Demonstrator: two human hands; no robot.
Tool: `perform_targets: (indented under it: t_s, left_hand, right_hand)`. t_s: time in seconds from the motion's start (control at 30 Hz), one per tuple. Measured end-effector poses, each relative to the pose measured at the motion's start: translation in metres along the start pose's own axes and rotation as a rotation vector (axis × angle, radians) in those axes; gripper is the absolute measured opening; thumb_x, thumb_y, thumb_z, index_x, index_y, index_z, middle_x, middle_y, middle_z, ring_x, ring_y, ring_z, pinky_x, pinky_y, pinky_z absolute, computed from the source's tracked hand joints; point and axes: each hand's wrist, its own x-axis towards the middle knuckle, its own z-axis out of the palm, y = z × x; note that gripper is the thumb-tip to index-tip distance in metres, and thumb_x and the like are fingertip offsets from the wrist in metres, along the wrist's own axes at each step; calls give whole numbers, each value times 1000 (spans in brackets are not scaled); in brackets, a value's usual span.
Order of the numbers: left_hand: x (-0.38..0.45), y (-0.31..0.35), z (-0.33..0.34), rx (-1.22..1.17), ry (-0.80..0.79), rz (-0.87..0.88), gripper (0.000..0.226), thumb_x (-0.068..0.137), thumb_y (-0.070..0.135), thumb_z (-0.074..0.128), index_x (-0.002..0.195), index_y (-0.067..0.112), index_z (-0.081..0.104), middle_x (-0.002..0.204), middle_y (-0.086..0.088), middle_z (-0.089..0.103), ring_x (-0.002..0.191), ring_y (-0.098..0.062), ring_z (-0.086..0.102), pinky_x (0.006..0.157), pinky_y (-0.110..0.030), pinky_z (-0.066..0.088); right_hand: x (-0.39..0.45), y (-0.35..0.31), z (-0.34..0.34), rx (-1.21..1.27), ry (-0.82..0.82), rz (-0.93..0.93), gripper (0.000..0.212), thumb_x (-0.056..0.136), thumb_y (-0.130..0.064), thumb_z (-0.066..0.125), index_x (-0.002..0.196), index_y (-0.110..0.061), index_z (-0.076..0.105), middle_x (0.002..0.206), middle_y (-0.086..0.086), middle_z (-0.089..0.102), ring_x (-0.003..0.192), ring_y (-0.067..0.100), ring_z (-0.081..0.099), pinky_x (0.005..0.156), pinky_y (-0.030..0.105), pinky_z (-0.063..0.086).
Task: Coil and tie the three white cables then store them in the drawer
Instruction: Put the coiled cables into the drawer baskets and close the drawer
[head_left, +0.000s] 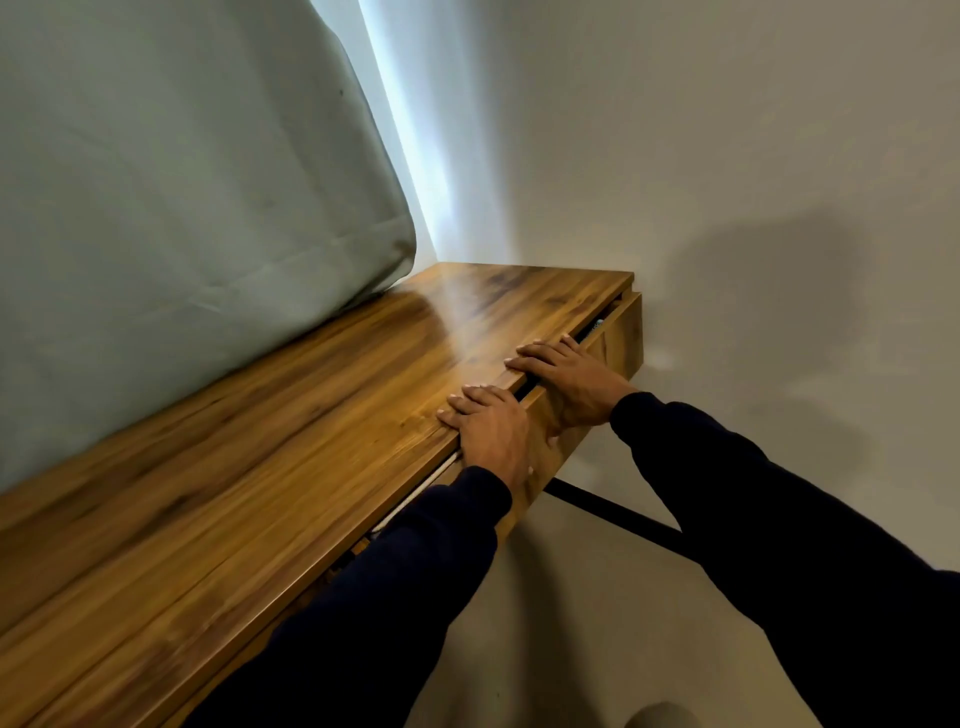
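Along the front edge of the wooden desk, the drawer stands nearly shut, with only a narrow dark gap left under the desktop. Its long axis runs with the desk edge, from near left to far right. Both hands lie across that gap, fingers straight and flat on the desktop, grasping nothing. The left hand sits nearer the camera; the right hand sits just beyond it, nearer the drawer's far end. The closing push would run away from the person, square to the drawer's long axis. Counts: two hands, one drawer, one desk. No white cable can be identified with certainty; a pale strip shows in the gap beside the left sleeve, so the three cables are judged to be inside.
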Motion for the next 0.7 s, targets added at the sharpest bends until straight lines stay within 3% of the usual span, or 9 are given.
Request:
perform_targets:
  t_s: [0.13, 0.27, 0.5, 0.7]
  left_hand:
    - [-3, 0, 2, 22, 49, 12, 97, 93, 55, 59, 148, -13, 18, 148, -43, 29, 133, -60, 38, 104, -68, 38]
    - [4, 1, 24, 48, 124, -23, 88, 98, 61, 45, 143, -12, 27, 142, -41, 40, 126, -58, 47, 101, -66, 42]
    - [7, -11, 33, 43, 194, 61, 88, 92, 56, 58, 142, -8, 24, 143, -36, 37, 130, -52, 43, 107, -59, 40]
    - [8, -13, 34, 16, 207, 68, 81, 93, 53, 58, 141, -5, 27, 141, -35, 39, 129, -52, 44, 107, -59, 40]
  right_hand:
    - [0, -9, 10, 58, 103, 39, 121, 56, -64, 87, 155, -30, 26, 159, 6, 30, 149, 32, 22, 121, 54, 6]
    - [4, -12, 17, 73, 181, 51, 112, 57, -64, 86, 149, -27, 35, 151, 8, 38, 142, 33, 31, 120, 57, 15]
    - [6, -10, 26, 113, 252, 76, 106, 57, -64, 86, 146, -26, 42, 149, 8, 42, 141, 32, 35, 120, 57, 13]
    - [5, -10, 25, -52, 254, 88, 104, 59, -75, 77, 145, -28, 42, 144, 6, 48, 136, 30, 42, 120, 60, 15]
